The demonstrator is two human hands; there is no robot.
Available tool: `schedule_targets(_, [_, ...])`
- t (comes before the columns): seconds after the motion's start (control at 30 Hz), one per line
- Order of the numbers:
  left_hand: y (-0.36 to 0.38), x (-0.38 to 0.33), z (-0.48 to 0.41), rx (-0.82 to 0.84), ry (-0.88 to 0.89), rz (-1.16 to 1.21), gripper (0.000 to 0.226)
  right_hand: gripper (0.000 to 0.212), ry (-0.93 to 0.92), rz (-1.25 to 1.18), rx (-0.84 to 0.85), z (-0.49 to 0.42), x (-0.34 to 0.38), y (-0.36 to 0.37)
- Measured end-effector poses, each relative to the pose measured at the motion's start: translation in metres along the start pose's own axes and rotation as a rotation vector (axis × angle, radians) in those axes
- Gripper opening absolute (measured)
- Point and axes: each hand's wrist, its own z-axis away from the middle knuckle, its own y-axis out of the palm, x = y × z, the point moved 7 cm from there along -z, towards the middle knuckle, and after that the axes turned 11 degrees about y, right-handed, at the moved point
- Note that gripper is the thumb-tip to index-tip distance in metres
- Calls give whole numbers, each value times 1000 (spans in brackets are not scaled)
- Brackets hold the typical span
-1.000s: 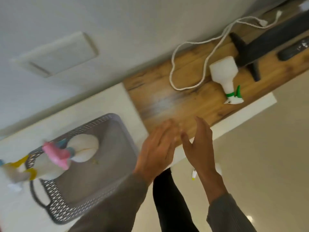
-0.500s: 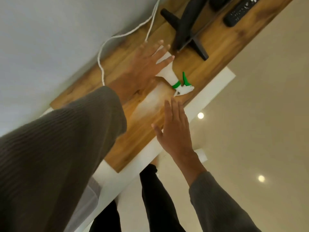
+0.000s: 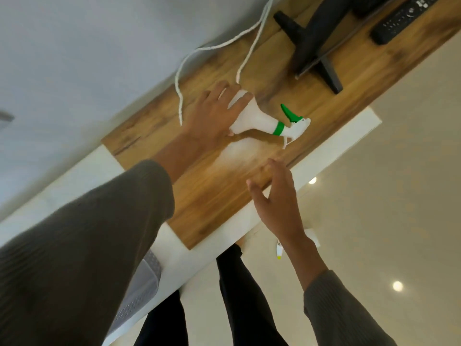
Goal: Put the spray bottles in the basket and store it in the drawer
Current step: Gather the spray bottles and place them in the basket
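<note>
A white spray bottle (image 3: 257, 119) with a green collar and green trigger lies on the wooden top (image 3: 219, 191), nozzle toward the front edge. My left hand (image 3: 212, 116) is wrapped around its body, fingers over the base. Below it, my right hand (image 3: 277, 203) hovers over the front edge of the wood with its fingers spread and nothing in it. Only a corner of the grey perforated basket (image 3: 142, 283) peeks out under my left sleeve; what it contains is hidden.
A white cord (image 3: 182, 71) loops across the wood beside my left hand. A black stand foot (image 3: 311, 43) and a black remote control (image 3: 404, 18) lie at the far right. The white cabinet top (image 3: 262, 216) borders the wood. A small white and yellow object (image 3: 279, 250) is on the floor.
My left hand has gone from reaching over the bottle with spread fingers to closing round its body. The view has swung away from the basket. My right hand stays open near the front edge.
</note>
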Motion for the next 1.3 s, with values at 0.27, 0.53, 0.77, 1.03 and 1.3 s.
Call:
schedule_targets(0.27, [10,-8,209,-532,-500,457,80,57,57,-512,190,47,69,40])
schedule_targets(0.53, [42,-54,398,-710,-826,766,91,36,-219,-341,400,174,160,118])
schedule_targets(0.77, [64,-47,474,-708,-854,776,84,35,-451,-118,258,246,181,188])
schedule_targets(1.03, [79,-20,457,-683,-904,823,78,40,-560,1,126,237,178,222])
schedule_targets(1.3, [103,-11,432,-580,-937,818,75,49,-484,-4,154,200,166,243])
